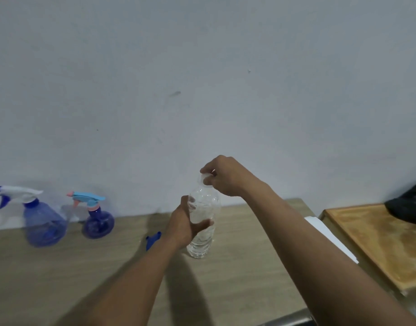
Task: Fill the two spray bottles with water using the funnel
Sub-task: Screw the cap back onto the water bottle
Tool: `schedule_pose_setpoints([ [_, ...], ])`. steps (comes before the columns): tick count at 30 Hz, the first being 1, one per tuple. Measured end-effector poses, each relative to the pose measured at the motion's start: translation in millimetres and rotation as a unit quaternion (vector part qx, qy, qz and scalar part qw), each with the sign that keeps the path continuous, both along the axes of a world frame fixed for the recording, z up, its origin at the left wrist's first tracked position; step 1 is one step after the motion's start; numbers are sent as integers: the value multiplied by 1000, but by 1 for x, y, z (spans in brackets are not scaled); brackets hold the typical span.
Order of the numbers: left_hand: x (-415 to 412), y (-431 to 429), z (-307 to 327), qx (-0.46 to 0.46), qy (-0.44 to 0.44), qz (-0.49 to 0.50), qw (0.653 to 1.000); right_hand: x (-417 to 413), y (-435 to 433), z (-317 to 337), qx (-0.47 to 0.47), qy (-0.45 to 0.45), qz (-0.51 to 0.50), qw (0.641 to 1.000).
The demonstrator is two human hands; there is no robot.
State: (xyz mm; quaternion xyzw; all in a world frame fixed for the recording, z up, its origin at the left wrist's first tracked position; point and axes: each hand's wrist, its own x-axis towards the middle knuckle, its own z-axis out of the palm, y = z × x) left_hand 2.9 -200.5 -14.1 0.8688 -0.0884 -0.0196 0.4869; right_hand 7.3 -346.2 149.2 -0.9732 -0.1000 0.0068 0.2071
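Two spray bottles (46,223) (97,222) stand on the tabletop (61,278). The left hand (185,225) grips one water bottle (202,222). The right hand (222,176) pinches its cap (205,178).

We reach both bare forearms forward from the lower edge of the view. Our left hand (185,225) curls sideways, thumb up and fingers wrapped toward the right in a firm grasp. Our right hand (222,176) sits higher, wrist bent downward, fingertips (208,181) pinched together, knuckles raised.
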Motion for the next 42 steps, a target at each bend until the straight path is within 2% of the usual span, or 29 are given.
schedule_pose_setpoints([
  [3, 0, -2, -1, 4, 0, -2, 1000, 2, -4, -5, -3, 1, -7, 1000],
  [7, 1, -3, -4, -6, 12, -1, 1000, -2, -7, -20, -33, -49, -27, 998],
  [11, 0, -2, -3, -15, 13, 8, 1000, -6, -10, -35, 112, -18, -12, 993],
  [17, -3, -4, -8, -28, 14, 15, 999, -8, -3, -45, 180, -29, -54, 982],
  [22, -3, -4, -9, -49, 21, 15, 998, -11, -3, -55, 180, -58, -36, 981],
  [28, -3, -7, -12, -49, 20, 13, 998, -6, -3, -59, 220, -70, -81, 970],
  [31, -3, -5, -12, -68, 24, 14, 997, -10, -1, -62, 227, -79, -67, 968],
  [42, -5, -5, -15, -76, 31, 18, 997, -9, 3, -64, 246, -71, -88, 963],
])
